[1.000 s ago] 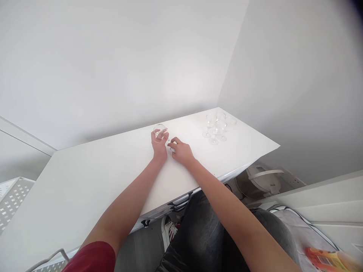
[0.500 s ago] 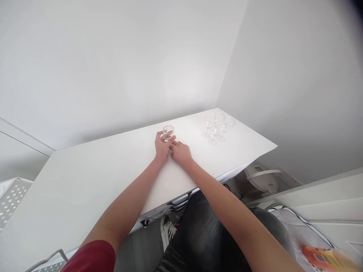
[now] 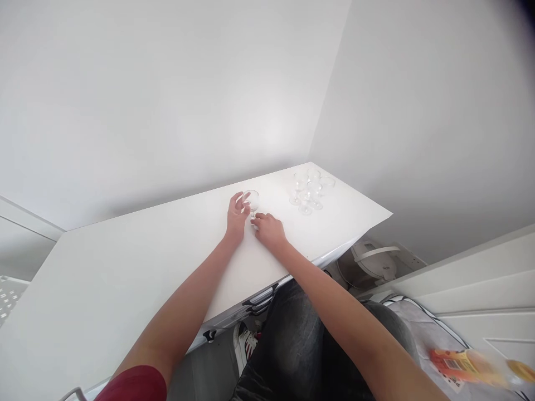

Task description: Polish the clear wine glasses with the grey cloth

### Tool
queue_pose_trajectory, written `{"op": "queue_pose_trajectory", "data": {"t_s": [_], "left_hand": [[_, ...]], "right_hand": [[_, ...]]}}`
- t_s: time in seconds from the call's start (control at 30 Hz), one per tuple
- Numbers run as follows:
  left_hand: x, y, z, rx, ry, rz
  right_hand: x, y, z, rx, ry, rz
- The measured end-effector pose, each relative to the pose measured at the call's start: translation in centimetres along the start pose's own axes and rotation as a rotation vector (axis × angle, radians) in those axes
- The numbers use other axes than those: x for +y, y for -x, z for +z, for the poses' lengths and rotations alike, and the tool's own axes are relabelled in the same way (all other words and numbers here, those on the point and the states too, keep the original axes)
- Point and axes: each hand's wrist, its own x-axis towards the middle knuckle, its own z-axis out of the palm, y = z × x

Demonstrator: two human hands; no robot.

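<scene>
A small clear stemmed glass (image 3: 251, 199) stands upright near the middle of the white tabletop. My left hand (image 3: 236, 218) curls around the left side of its bowl, some fingers behind it and the thumb low in front. At the stem and foot are the bent fingers of my right hand (image 3: 270, 229), which rests on the surface just right of the glass and partly hides the foot. Farther right, several similar clear glasses (image 3: 314, 186) stand close together on the tabletop.
The white table (image 3: 159, 262) meets a wall behind. Beyond its right end, a white-lidded bin (image 3: 374, 262) sits low on the floor. An orange-labelled bottle (image 3: 463, 363) lies on quilted fabric at lower right. Drawer handles (image 3: 254, 305) show below the front edge.
My left hand's grip around the bowl looks looser, with its thumb lower and more of the glass showing. My right hand has shifted slightly from the left hand. The camera view has turned a little right.
</scene>
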Motion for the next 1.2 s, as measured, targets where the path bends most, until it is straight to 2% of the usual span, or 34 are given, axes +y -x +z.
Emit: {"op": "queue_pose_trajectory", "data": {"t_s": [0.07,0.13,0.23,0.47,0.63,0.87,1.2], "left_hand": [[-0.1,-0.1,-0.1,0.041,0.048,-0.007],[-0.3,-0.3,-0.2,0.090,0.090,-0.076],[-0.7,-0.6,-0.4,0.113,0.089,-0.113],[-1.2,-0.7,-0.3,0.088,0.045,-0.163],[-1.1,-0.7,-0.3,0.040,0.094,-0.162],[-0.2,-0.4,-0.1,-0.163,0.151,-0.284],[0.2,-0.4,-0.3,-0.235,0.204,-0.361]], "right_hand": [[1.2,1.3,-0.2,0.007,0.003,0.021],[2.9,2.8,-0.5,0.011,-0.004,0.047],[6.0,5.3,-0.9,0.029,-0.029,0.088],[14.0,11.3,-2.2,0.126,-0.064,0.248],[18.3,12.4,-2.6,0.200,-0.039,0.431],[20.1,10.5,-2.5,0.211,-0.005,0.576],[20.4,9.7,-2.2,0.254,-0.005,0.595]]}}
